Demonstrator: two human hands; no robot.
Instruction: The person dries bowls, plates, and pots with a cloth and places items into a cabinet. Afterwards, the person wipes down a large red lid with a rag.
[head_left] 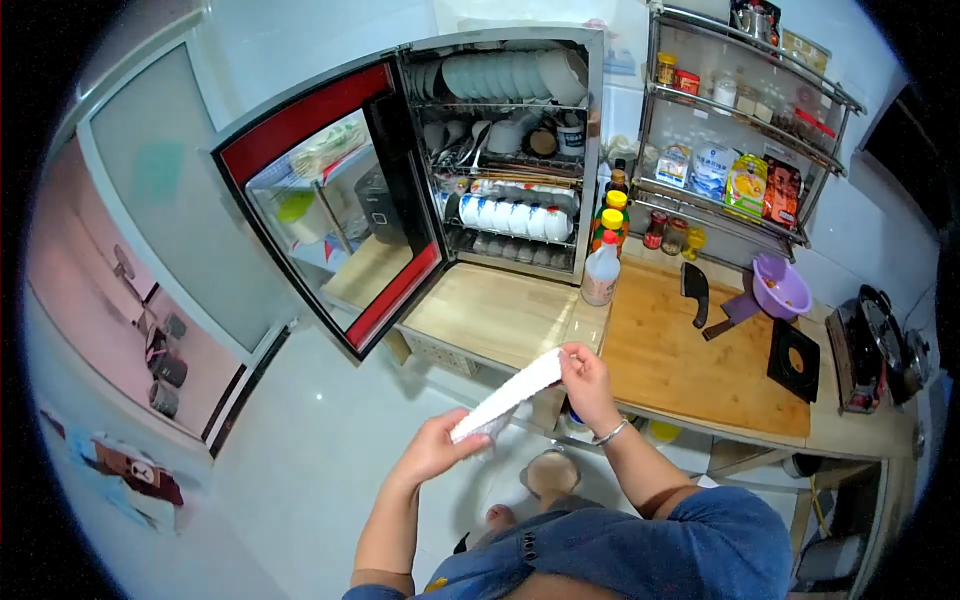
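Note:
A white folded cloth (512, 396) is stretched between my two hands, slanting up to the right. My left hand (436, 448) grips its lower end, thumb laid along the cloth. At the upper end, my right hand (590, 384) pinches a corner between thumb and fingers. Both hands are in front of the wooden counter's edge, above the floor. Beyond them stands a dish cabinet (594, 150) with its glass door (300, 150) swung out to the left. Plates (510, 78), bowls (515, 217) and spoons sit on its racks.
A spray bottle (601, 275) and sauce bottles stand right of the cabinet. On the cutting board (660, 365) lie a cleaver (694, 293) and a purple-bladed knife (738, 308). A purple basket (781, 287) stands behind them. A spice rack (740, 115) hangs above, and a stove (860, 360) is far right.

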